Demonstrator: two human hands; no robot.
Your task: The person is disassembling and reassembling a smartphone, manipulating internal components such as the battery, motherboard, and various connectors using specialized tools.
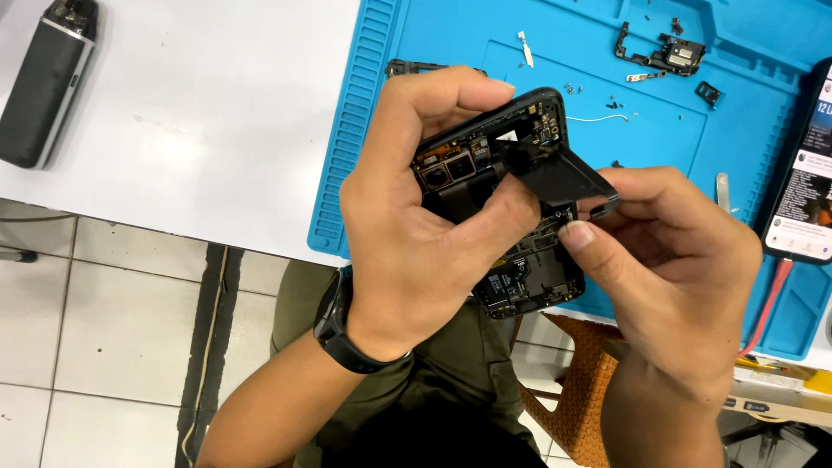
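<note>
Left hand (416,234) grips an opened phone (511,208) above the table (199,121) edge — fingers wrapped round its top, thumb pressed over the exposed boards, hiding much of the middle. Right hand (667,251) has its grip pinched shut on a flat black part (559,173) lying across the phone; the pinch point is partly hidden behind the thumb. Small screws and brackets (663,56) on the blue mat (433,35) are hard to make out. A second phone (806,165) is cut off at right — a dark device (43,82) at top left.
</note>
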